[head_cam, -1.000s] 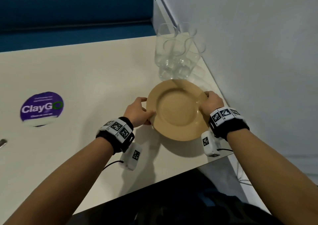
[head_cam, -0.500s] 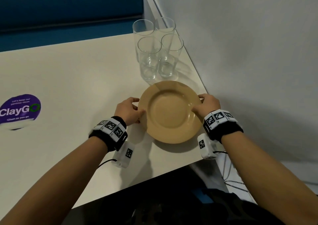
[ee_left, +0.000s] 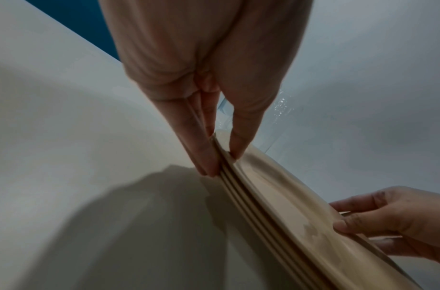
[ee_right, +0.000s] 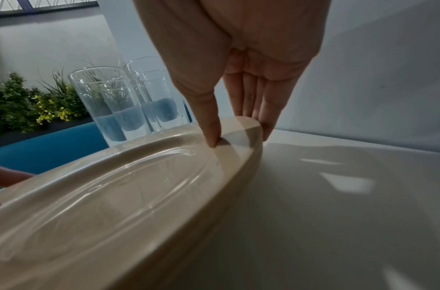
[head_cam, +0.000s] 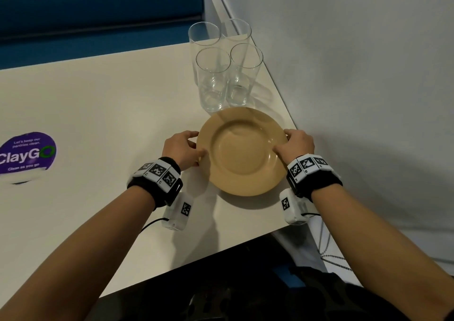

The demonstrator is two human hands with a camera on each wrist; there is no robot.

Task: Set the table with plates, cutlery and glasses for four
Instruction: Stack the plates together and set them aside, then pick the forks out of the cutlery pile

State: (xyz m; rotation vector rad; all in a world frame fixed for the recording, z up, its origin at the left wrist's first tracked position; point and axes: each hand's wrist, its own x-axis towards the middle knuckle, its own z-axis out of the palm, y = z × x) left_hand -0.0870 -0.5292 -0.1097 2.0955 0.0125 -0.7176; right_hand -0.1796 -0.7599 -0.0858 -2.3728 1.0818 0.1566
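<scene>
Both hands closer in on plate stack [head_cam: 242, 151] rims since a second ago: left hand [head_cam: 181, 149] thumb over the near-left rim, fingers under; right hand [head_cam: 296, 144] thumb on the rim top. Camera view swung left; glasses [head_cam: 222, 68] sharp, no longer blurred

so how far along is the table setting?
Barely started. Nothing is laid out: the four glasses stand clustered in the table's far corner by the wall. In hand: the left hand and right hand grip opposite rims of the plate stack; the left wrist view shows several rims layered. Left: spread plates and glasses; no cutlery is visible.
</scene>
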